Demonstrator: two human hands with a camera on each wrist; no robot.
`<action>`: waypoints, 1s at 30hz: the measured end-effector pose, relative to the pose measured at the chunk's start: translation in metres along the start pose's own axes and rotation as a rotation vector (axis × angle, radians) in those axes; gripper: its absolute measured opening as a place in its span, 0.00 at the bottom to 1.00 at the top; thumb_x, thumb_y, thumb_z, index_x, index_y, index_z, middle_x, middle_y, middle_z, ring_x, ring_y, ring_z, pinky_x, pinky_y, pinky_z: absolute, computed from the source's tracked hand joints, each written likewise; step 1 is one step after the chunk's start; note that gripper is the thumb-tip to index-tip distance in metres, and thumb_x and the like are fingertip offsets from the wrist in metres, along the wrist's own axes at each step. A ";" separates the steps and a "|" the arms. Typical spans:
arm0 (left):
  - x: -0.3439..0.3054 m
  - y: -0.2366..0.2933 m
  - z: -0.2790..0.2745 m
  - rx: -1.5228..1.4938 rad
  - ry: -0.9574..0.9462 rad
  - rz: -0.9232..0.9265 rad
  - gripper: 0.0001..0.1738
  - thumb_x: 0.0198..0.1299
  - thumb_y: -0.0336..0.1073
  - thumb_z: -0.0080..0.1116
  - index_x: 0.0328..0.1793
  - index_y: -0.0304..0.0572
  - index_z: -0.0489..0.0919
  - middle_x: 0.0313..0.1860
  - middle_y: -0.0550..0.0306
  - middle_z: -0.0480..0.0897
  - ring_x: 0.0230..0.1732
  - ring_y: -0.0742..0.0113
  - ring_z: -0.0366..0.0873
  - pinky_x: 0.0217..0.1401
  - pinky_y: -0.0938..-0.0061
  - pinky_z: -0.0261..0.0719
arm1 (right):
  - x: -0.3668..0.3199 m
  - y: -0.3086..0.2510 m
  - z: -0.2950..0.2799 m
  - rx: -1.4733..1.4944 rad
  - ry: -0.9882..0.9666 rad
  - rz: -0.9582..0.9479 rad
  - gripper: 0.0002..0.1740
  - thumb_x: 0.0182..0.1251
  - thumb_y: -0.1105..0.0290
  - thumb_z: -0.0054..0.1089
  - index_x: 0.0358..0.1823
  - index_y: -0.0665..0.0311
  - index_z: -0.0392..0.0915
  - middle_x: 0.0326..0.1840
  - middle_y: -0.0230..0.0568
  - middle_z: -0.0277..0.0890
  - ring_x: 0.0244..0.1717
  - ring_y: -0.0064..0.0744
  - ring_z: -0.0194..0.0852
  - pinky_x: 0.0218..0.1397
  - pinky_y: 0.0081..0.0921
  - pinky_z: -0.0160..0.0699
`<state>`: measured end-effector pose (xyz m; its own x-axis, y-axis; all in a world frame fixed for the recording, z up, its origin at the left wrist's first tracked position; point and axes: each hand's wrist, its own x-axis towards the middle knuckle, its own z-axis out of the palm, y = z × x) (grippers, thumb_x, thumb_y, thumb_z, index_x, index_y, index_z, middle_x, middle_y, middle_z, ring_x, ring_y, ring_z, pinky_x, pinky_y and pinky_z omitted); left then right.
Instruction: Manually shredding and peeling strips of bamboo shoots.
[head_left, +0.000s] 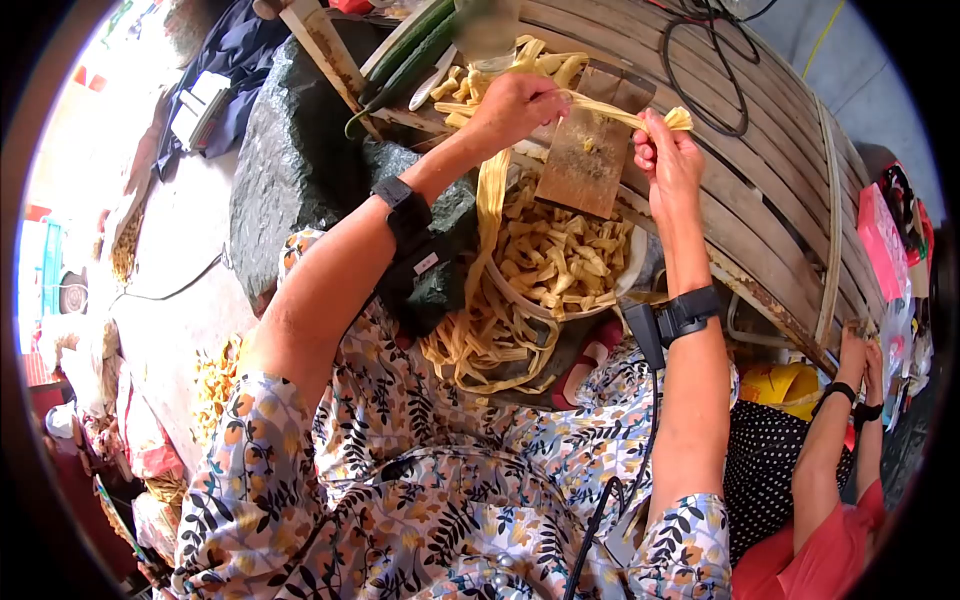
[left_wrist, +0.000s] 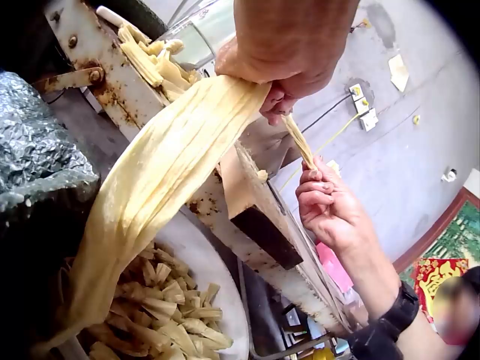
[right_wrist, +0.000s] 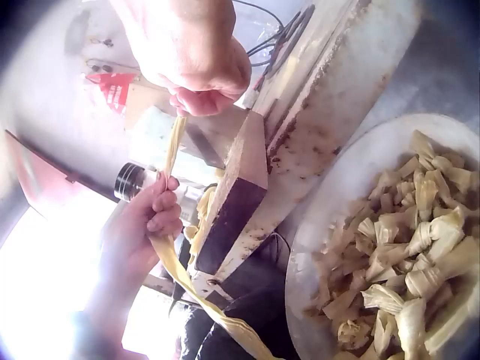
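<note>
A long, flat pale-yellow strip (head_left: 598,106) runs between the two hands above a wooden board (head_left: 575,175). My left hand (head_left: 515,112) grips it partway along, and a wide tail (left_wrist: 161,161) hangs down from that hand. Fingers and thumb of my right hand (head_left: 670,158) pinch the strip near its bunched end (head_left: 679,119). Beneath the board stands a white tub (right_wrist: 301,259) full of short knotted yellow pieces (head_left: 560,262). More loose strips (head_left: 480,345) trail in a heap left of the tub.
A slatted table (head_left: 765,200) with a rusty edge carries a pile of yellow pieces (head_left: 555,66), a jar (head_left: 487,38) and a black cable (head_left: 668,55). Long green cucumbers (head_left: 405,55) lie at the far left. Dark plastic (head_left: 300,170) sits beside my left arm. Another person's arms (head_left: 825,440) show at right.
</note>
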<state>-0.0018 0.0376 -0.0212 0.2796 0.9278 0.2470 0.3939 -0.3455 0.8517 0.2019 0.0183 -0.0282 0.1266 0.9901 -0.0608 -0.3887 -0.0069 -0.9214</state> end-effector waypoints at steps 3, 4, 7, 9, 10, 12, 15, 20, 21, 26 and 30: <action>0.005 -0.003 0.004 -0.007 0.016 -0.017 0.11 0.56 0.38 0.55 0.29 0.37 0.80 0.17 0.63 0.72 0.21 0.77 0.67 0.24 0.79 0.65 | 0.004 0.002 -0.002 -0.005 0.016 -0.003 0.10 0.58 0.68 0.60 0.30 0.70 0.75 0.21 0.34 0.71 0.16 0.14 0.59 0.17 0.12 0.57; 0.006 -0.005 0.004 -0.016 0.023 -0.023 0.11 0.55 0.37 0.55 0.28 0.37 0.80 0.18 0.60 0.74 0.21 0.76 0.69 0.25 0.78 0.68 | 0.005 0.003 -0.002 -0.006 0.019 -0.005 0.10 0.58 0.68 0.60 0.30 0.70 0.75 0.21 0.35 0.71 0.16 0.14 0.59 0.17 0.12 0.57; 0.008 -0.012 0.006 -0.022 0.050 0.029 0.13 0.58 0.40 0.54 0.30 0.38 0.80 0.17 0.68 0.69 0.20 0.81 0.63 0.22 0.82 0.61 | 0.006 0.002 0.001 -0.002 0.022 -0.006 0.11 0.59 0.68 0.60 0.30 0.70 0.74 0.21 0.35 0.71 0.16 0.14 0.59 0.18 0.12 0.58; 0.009 -0.013 0.006 -0.023 0.033 0.004 0.13 0.58 0.41 0.54 0.30 0.38 0.80 0.17 0.68 0.70 0.21 0.82 0.64 0.22 0.83 0.62 | 0.007 0.003 0.001 -0.001 0.020 -0.008 0.11 0.59 0.68 0.59 0.30 0.70 0.74 0.21 0.35 0.71 0.17 0.14 0.59 0.18 0.12 0.58; 0.010 -0.013 0.005 -0.022 0.025 -0.009 0.13 0.58 0.41 0.54 0.30 0.38 0.80 0.17 0.68 0.70 0.21 0.82 0.64 0.22 0.83 0.62 | 0.008 0.003 0.001 0.000 0.020 -0.008 0.10 0.59 0.68 0.59 0.30 0.70 0.74 0.21 0.35 0.71 0.17 0.14 0.59 0.18 0.12 0.58; 0.011 -0.016 0.006 0.006 0.025 -0.052 0.13 0.59 0.40 0.53 0.30 0.39 0.80 0.17 0.68 0.70 0.20 0.82 0.64 0.22 0.83 0.62 | 0.009 0.005 0.002 -0.023 0.010 -0.009 0.10 0.59 0.68 0.59 0.29 0.70 0.74 0.21 0.35 0.71 0.16 0.14 0.59 0.18 0.13 0.59; 0.005 -0.029 0.012 0.040 0.061 0.005 0.13 0.59 0.40 0.52 0.30 0.39 0.80 0.17 0.68 0.70 0.20 0.82 0.63 0.22 0.84 0.61 | 0.010 0.017 0.001 -0.213 0.045 -0.021 0.10 0.59 0.69 0.58 0.28 0.70 0.74 0.19 0.34 0.70 0.15 0.14 0.60 0.17 0.13 0.59; -0.011 -0.019 -0.008 -0.129 -0.031 -0.134 0.14 0.62 0.39 0.49 0.34 0.36 0.79 0.19 0.70 0.67 0.20 0.82 0.61 0.22 0.85 0.59 | -0.006 0.005 -0.014 -0.404 0.049 -0.011 0.10 0.60 0.69 0.57 0.29 0.70 0.76 0.18 0.33 0.72 0.14 0.14 0.61 0.16 0.13 0.59; -0.015 -0.011 -0.010 -0.204 -0.082 -0.168 0.14 0.62 0.39 0.48 0.35 0.36 0.79 0.19 0.70 0.67 0.20 0.82 0.61 0.22 0.85 0.59 | -0.016 -0.003 -0.012 -0.461 -0.027 0.023 0.10 0.60 0.68 0.57 0.30 0.70 0.76 0.19 0.33 0.72 0.15 0.14 0.62 0.16 0.13 0.60; -0.051 0.009 -0.006 -0.353 -0.260 -0.195 0.16 0.64 0.41 0.47 0.39 0.35 0.78 0.20 0.70 0.68 0.20 0.84 0.61 0.22 0.87 0.60 | -0.072 0.005 -0.023 -0.780 -0.373 -0.182 0.14 0.57 0.64 0.61 0.36 0.70 0.76 0.24 0.34 0.75 0.23 0.20 0.70 0.28 0.17 0.70; -0.061 0.018 0.004 -0.146 -0.268 -0.069 0.11 0.63 0.37 0.48 0.39 0.38 0.78 0.19 0.68 0.69 0.20 0.84 0.63 0.22 0.87 0.63 | -0.085 -0.035 -0.014 -1.023 -0.206 -0.467 0.16 0.58 0.64 0.61 0.39 0.71 0.76 0.34 0.37 0.78 0.35 0.20 0.72 0.39 0.19 0.71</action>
<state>-0.0079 -0.0255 -0.0225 0.4850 0.8715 0.0721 0.2959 -0.2411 0.9243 0.2172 -0.0672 0.0043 -0.1250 0.9296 0.3466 0.5942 0.3499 -0.7242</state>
